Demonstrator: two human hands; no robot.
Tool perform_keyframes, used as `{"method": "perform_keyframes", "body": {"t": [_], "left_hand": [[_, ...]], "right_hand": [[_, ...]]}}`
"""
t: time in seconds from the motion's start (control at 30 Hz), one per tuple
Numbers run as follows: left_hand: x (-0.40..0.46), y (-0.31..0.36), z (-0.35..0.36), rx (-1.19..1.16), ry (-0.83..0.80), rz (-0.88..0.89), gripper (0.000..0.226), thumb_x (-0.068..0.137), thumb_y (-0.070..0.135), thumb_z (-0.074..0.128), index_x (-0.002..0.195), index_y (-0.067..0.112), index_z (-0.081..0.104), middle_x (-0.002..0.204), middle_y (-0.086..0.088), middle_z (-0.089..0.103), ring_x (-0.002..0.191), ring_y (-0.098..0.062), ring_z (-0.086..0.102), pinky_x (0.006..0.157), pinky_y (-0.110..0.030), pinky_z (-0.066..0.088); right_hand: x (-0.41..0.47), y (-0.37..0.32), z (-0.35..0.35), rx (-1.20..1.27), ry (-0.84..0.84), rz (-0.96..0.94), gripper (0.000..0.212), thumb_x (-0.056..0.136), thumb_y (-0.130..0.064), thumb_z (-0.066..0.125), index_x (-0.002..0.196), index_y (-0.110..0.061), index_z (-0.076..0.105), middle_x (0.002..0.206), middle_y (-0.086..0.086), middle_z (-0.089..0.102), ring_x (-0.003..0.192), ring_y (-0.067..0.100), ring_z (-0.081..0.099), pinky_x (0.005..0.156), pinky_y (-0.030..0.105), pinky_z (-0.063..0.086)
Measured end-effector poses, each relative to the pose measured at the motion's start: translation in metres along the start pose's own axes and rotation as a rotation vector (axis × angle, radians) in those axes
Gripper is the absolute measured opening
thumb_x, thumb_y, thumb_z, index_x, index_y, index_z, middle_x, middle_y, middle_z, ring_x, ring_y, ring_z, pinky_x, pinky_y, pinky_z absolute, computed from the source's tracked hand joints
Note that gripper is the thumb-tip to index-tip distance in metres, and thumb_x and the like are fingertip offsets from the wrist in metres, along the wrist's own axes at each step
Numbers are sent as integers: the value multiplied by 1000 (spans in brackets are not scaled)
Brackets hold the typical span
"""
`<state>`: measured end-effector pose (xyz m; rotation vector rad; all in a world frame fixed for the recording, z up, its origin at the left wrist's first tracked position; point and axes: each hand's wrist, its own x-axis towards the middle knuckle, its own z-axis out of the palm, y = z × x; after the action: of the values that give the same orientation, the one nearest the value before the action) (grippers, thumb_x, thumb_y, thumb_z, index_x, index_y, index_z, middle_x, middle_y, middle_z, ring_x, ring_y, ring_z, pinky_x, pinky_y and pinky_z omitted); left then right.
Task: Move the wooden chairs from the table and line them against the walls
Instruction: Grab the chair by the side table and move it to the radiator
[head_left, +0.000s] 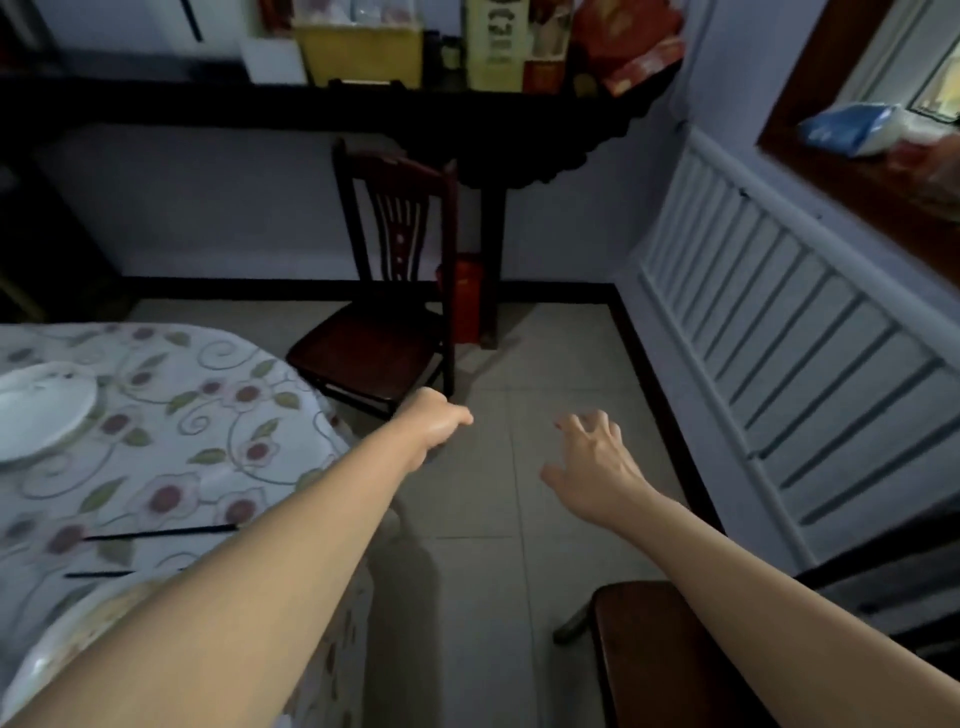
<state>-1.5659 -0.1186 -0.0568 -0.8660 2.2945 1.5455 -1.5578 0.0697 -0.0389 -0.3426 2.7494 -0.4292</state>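
Now both arms reach forward over the tiled floor. The left hand is curled into a loose fist and holds nothing; it is near the front corner of the chair. The right hand is open with spread fingers, also empty. The chair stands near the back wall, under a dark shelf, just beside the table with a flowered cloth. On the table lies a white plate.

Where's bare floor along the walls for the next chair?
Free: tile floor in the corner between the dark console table's leg and the white slatted panel. Crowded: the far wall behind the wooden chair, with a red cylinder beside it.
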Motion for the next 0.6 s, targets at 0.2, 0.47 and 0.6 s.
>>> {"method": "perform_keyframes", "body": {"t": [0.2,0.47,0.6], "left_hand": [[23,3,-53,-57,104,21,28,88,17,62,69,20,42,106,-13,58,109,-30,59,92,-36,45],[81,27,-87,-74,199,-4,24,88,15,62,70,19,47,103,-12,59,102,-27,58,90,-34,44],[142,67,-101,-111,250,-16,29,89,12,62,66,20,45,85,-5,58,97,-26,60,94,-37,47]], "right_hand": [[41,-43,-8,9,5,-68,60,89,-32,56,140,-11,31,144,14,28,132,30,30,105,41,39],[136,-81,-18,133,-47,-177,75,88,-34,61,147,-15,18,147,13,28,135,29,28,108,41,37],[221,-92,-40,143,-65,-259,85,89,-34,62,151,-14,8,151,14,22,140,31,24,111,41,31]]}}
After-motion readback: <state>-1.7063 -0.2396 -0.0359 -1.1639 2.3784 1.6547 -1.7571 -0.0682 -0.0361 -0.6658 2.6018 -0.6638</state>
